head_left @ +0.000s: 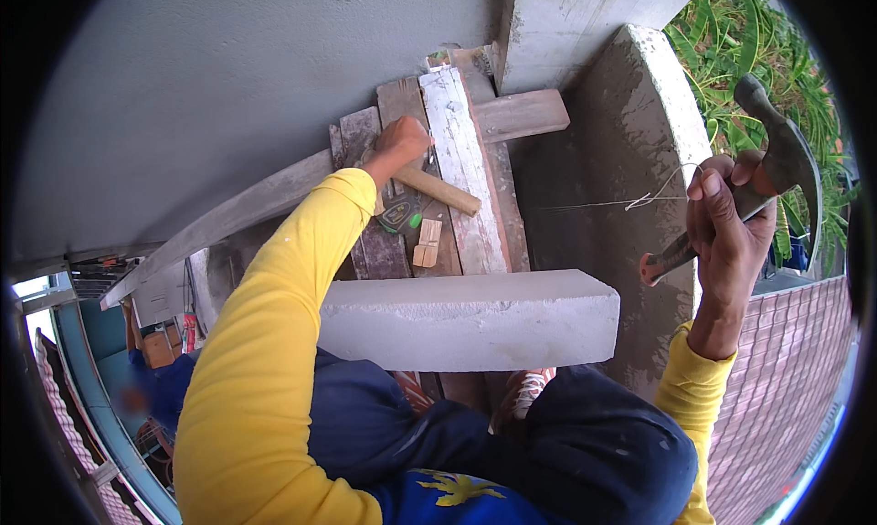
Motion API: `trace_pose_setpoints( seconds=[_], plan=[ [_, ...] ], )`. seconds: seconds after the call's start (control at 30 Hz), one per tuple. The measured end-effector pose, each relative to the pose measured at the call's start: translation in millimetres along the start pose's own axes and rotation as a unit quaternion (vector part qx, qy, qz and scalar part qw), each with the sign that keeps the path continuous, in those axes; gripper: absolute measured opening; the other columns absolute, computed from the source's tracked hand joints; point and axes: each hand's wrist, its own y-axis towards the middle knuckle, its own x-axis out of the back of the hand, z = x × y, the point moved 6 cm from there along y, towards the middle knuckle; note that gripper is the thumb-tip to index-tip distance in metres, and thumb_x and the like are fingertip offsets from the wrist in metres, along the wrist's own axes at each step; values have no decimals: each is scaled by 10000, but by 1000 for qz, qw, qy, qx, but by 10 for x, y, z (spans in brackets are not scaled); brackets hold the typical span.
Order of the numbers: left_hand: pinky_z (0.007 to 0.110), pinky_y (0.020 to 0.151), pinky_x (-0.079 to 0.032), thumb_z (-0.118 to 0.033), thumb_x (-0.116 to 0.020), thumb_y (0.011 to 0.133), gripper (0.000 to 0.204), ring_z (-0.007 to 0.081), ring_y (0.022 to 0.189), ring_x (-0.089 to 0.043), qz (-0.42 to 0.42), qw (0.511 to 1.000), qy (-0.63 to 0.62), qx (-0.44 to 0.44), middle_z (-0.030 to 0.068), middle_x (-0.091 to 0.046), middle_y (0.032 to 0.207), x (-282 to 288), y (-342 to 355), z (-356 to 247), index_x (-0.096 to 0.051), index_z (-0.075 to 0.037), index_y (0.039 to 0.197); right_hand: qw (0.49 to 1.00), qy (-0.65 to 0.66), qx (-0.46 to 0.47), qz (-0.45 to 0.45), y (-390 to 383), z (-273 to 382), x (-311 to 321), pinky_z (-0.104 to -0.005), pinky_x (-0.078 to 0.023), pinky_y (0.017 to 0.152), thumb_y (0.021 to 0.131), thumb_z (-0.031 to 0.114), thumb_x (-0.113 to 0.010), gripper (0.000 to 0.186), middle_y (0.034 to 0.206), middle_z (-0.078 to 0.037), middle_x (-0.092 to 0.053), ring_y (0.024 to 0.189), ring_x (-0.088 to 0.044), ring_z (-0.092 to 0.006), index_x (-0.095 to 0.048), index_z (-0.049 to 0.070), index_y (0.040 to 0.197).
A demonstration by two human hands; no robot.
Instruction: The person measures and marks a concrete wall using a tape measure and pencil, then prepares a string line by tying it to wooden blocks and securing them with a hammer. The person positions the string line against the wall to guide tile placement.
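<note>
My right hand (726,214), raised at the right, grips a claw hammer (787,164) with its metal head up and its handle end pointing down and left. A thin looped wire (650,199) runs from those fingers leftward. My left hand (402,144) is closed over the planks, beside a white-painted plank (463,169); whatever its fingers hold is hidden. Just below it lie a round wooden handle (440,191), a black and green tape measure (398,216) and a small wooden block (427,242).
A long pale block (475,328) lies across in front of my knees. A grey wall (228,86) stands at the left and a rough concrete wall (639,159) at the right. Another person (164,383) is at the lower left. Green plants (740,41) grow beyond the right wall.
</note>
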Motion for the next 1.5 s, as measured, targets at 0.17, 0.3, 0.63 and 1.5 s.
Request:
trace_pose_setpoints(
  seconds=[0.17,0.3,0.63,1.5],
  plan=[
    [454,969,-554,-380,-733,815,391,389,1130,-707,6,999,25,28,200,-749,1169,45,-32,-226,-797,-83,1061,996,-81,9,-39,1,76,258,-195,-298,390,989,54,-696,212,855,-114,-683,440,-446,-41,-504,78,1076],
    [360,782,-528,-346,-662,896,386,233,867,-714,34,958,-281,-37,135,-766,986,184,-380,-764,-737,18,1001,983,-146,-4,-114,-113,211,398,-187,-348,407,1008,49,-667,165,870,-123,-682,474,-522,-65,-514,66,1069],
    [524,1162,-422,-251,-522,1034,181,410,1378,-535,574,442,-679,116,282,-569,1432,-102,-3659,-3130,-629,-107,1018,981,56,-107,-155,-1153,1562,634,-189,-335,347,1018,15,-603,282,789,-153,-568,389,-432,-97,-348,110,949],
    [286,698,-403,-233,-549,997,146,144,789,-481,402,745,-520,-110,55,-524,930,1267,-6402,-3718,-467,-116,967,578,-320,-581,-475,-6148,3583,568,-368,-527,881,992,100,-650,274,1078,-141,-717,971,-707,-290,-645,20,1254]
  ],
)
